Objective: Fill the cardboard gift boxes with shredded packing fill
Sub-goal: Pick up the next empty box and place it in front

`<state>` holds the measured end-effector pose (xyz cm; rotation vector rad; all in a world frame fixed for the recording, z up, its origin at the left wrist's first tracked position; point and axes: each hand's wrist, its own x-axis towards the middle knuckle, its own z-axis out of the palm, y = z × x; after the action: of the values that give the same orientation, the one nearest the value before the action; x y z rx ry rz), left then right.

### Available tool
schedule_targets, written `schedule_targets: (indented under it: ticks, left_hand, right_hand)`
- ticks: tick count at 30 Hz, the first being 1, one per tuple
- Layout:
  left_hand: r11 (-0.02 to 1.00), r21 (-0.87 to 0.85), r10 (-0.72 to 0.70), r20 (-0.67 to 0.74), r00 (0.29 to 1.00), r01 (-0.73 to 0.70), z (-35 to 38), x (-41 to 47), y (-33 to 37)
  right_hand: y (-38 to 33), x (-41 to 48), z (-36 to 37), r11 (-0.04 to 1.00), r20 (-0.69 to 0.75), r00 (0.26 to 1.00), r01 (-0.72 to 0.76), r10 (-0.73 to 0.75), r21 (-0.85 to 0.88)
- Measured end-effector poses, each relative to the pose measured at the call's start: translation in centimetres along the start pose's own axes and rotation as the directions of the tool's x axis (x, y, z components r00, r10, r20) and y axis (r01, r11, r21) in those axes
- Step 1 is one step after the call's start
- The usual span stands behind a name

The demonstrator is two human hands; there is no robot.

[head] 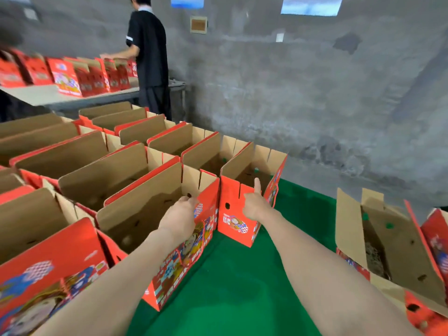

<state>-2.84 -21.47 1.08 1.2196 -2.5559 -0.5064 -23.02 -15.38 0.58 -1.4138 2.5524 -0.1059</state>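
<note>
Ahead, in the head view, rows of open red-printed brown cardboard gift boxes (101, 170) stand with flaps up on a green-covered worktop (242, 275). Both bare arms reach forward over the green cover.

The left hand (180, 219) sits at the end wall of the long red-and-brown box (155, 209) nearest the green gap. Its fingers are bent over the wall's top edge, so the grip holds that box.

The right hand (253, 206) is against the red end wall of the narrower red box (232, 226) just behind, which touches the long box corner to corner. The thumb points straight up past the rim. The fingers are bent at the box's right corner with their tips hidden, so this grip looks closed on the box rather than wide.

Tan shredded packing fill (374, 260) lies in the bottom of another open box of the same kind (351, 229) at the right edge, well apart from both hands.

Further back, a person in a black top (148, 52) stands turned away at a grey worktop (48, 95). That worktop carries upright red boxes (92, 76) and stands before a grey concrete wall (303, 93).
</note>
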Motion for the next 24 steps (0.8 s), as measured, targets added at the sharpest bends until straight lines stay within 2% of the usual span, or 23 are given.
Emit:
schedule_targets:
  ticks: [3,7,10,13,15,18,20,22,24]
  left_hand:
    - [0.999,0.044,-0.001,0.022,1.000,0.000,0.0,0.2,-0.4]
    - [0.996,0.091,0.001,0.059,0.998,-0.006,0.2,0.4,0.0]
    - [0.974,0.227,0.010,0.051,0.999,-0.021,0.7,-0.2,0.9]
    - [0.935,0.340,0.103,0.016,0.995,-0.102,1.1,-1.7,2.3]
    - [0.891,0.390,0.245,0.014,0.969,-0.231,1.5,-3.0,3.4]
    - [0.731,0.490,0.496,0.095,0.863,-0.474,1.8,-5.7,5.7]
    - [0.567,0.531,0.605,0.251,0.756,-0.630,1.7,-8.1,8.0]
    - [0.398,0.494,0.635,0.459,0.621,-0.773,1.5,-11.4,11.0]
    - [0.362,0.363,0.621,0.593,0.512,-0.859,1.6,-15.4,13.8]
  right_hand:
    - [0.1,0.3,0.6,1.000,-0.007,1.000,-0.023,0.023,-0.013]
    - [0.3,-4.1,0.9,0.994,-0.165,0.981,-0.106,0.100,-0.032]
    - [1.5,-10.2,1.7,0.999,-0.224,0.973,-0.048,0.051,0.018]
    - [4.0,-17.5,3.3,0.992,-0.223,0.975,0.038,-0.010,0.121]
    - [6.0,-22.7,3.7,0.984,-0.223,0.973,0.089,-0.053,0.153]
    - [9.8,-29.7,3.1,0.979,-0.122,0.988,0.115,-0.095,0.166]
    - [12.8,-33.4,2.4,0.981,-0.094,0.991,0.110,-0.096,0.159]
    - [16.2,-36.8,1.8,0.983,-0.110,0.991,0.089,-0.072,0.162]
    - [19.8,-39.8,1.4,0.988,-0.176,0.984,0.058,-0.031,0.147]
